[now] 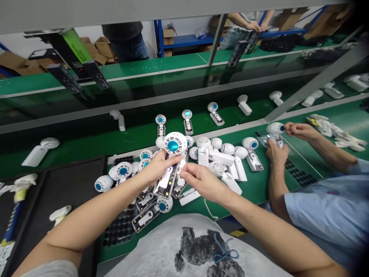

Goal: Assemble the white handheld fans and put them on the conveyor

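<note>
My left hand is closed around a white handheld fan with a blue centre disc and a dark, uncovered handle with a small light glowing on it. The fan is raised over the pile, its head tilted up toward me. Beside the handle, my right hand is pinched; what sits between its fingertips is too small to make out. A thin white cable shows below that hand, its upper end hidden. Around and beneath both hands lie several similar fans, including one with an open handle and a white one lying face up.
At right, a co-worker's hands hold another fan. More fans rest along the green conveyor ahead. Sheets of black round pads lie under the pile. A black tray is at left. A metal post slants at right.
</note>
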Demonstrator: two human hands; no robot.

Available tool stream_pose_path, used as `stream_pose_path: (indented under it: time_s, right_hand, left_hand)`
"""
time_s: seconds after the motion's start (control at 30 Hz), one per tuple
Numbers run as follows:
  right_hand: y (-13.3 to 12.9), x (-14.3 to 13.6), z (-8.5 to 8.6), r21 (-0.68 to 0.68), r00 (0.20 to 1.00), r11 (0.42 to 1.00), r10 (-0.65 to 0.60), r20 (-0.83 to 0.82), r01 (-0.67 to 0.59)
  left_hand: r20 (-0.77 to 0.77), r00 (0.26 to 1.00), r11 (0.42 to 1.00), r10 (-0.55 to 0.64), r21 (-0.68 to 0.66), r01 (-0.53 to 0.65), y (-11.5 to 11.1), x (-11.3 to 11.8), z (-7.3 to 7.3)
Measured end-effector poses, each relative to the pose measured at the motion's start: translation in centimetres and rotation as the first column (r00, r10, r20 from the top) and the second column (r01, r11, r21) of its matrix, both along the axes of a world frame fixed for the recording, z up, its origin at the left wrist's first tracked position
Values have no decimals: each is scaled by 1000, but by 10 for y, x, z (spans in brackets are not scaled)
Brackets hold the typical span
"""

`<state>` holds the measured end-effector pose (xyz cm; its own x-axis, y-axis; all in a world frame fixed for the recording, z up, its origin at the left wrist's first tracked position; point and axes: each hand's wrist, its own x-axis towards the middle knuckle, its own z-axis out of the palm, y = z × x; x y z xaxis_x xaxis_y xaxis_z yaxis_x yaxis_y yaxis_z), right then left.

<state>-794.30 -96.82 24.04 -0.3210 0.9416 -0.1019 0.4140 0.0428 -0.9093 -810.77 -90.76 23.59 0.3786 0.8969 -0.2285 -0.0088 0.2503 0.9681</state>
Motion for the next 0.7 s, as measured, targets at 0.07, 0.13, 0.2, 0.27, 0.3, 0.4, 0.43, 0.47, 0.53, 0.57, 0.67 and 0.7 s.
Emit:
stream_pose_path:
  time_s: [0.07,0.13,0.2,0.27,0.3,0.4,0.43,0.47,0.53,0.57,0.67,0.7]
  right_hand:
    - [3,14,-1,-30,999,998,-51,-11,50]
    - [5,30,-3,-81,986,984,-162,-40,159]
    - [7,43,-7,-156,970,960,-241,-37,233]
    - [8,47,-11,-204,964,946,-263,-24,253]
    - [8,46,-13,-215,965,943,-263,-15,254]
    - [11,37,-16,-238,969,941,-245,19,242]
    - [13,34,-16,-247,969,937,-247,30,246]
    - [15,32,-17,-258,967,932,-252,37,253]
    - [21,31,-20,-286,965,922,-259,40,260]
    - [24,32,-22,-298,964,918,-262,37,261]
    - [30,38,-34,-356,965,900,-263,17,252]
    - [31,40,-39,-379,962,888,-274,16,260]
  left_hand:
    - [-88,980,983,176,71,-170,32,-29,-6]
    - [-163,917,931,363,108,-349,71,-70,-13]
    - [-208,888,912,410,94,-400,109,-111,-21]
    - [-249,875,909,415,70,-411,142,-141,-34]
    - [-267,869,907,417,65,-416,155,-149,-42]
    - [-317,855,910,411,78,-408,185,-151,-73]
    - [-339,851,914,402,86,-397,193,-147,-83]
    - [-368,843,918,392,94,-386,199,-144,-92]
    - [-445,811,921,381,111,-372,212,-143,-104]
    - [-488,786,921,380,120,-371,219,-146,-106]
    - [-600,702,915,384,144,-377,244,-170,-100]
    - [-629,670,908,394,154,-389,255,-180,-95]
